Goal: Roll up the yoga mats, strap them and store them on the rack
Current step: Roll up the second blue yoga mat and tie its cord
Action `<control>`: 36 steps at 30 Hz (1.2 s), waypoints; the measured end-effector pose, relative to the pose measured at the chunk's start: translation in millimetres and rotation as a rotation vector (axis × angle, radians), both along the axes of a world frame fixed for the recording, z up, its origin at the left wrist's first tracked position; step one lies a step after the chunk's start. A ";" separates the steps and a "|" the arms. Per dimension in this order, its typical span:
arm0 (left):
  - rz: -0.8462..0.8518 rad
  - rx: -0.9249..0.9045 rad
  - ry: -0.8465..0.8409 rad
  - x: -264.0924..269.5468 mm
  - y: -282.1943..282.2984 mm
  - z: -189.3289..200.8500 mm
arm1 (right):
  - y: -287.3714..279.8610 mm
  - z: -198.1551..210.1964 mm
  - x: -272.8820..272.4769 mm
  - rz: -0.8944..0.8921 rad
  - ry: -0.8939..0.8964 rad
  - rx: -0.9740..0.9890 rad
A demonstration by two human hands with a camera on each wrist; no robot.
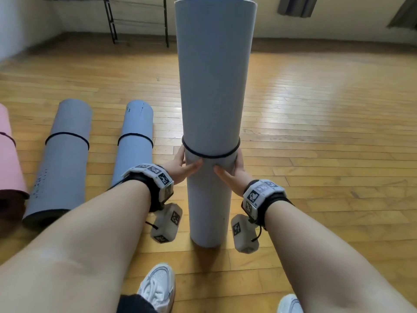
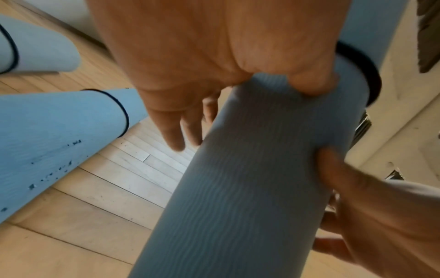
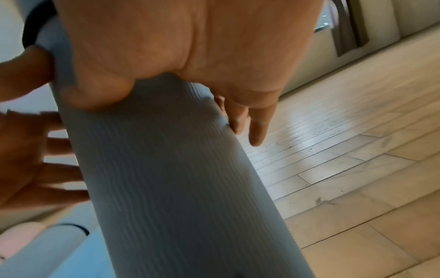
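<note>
A yoga studio: bare wooden floor (image 1: 316, 109), rolled mats (image 1: 65, 154), metal rack (image 1: 137, 19).

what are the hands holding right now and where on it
Both the left hand and right hand grip the upright grey rolled mat at its lower middle, just below the black strap.

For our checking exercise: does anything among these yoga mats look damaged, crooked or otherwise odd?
Mostly tidy. The blue mat lying nearest the upright grey mat has dark nicks and specks on its surface. The grey mat's black strap sits below its middle.
</note>
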State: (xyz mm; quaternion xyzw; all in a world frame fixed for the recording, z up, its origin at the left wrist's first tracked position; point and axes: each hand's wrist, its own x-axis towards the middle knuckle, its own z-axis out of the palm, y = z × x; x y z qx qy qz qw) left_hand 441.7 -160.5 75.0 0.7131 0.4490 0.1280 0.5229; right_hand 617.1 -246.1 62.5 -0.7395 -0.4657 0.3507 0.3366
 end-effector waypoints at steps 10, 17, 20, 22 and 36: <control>0.115 -0.038 -0.139 12.2 78.2 -87.8 | 54.3 -104.9 19.1 0.207 -0.161 -0.303; -0.054 -0.116 0.333 17.3 89.3 -149.0 | 46.5 -156.9 11.6 0.421 -0.338 -0.444; -0.171 -0.042 0.540 8.1 75.5 -157.6 | 46.0 -163.1 -1.9 0.584 -0.467 -0.457; -0.174 0.100 0.682 -11.2 71.0 -154.1 | 48.0 -165.2 -5.9 0.619 -0.558 -0.478; 0.100 0.195 1.098 -128.4 61.2 -175.7 | 67.3 -172.7 -20.3 0.461 -0.767 -0.530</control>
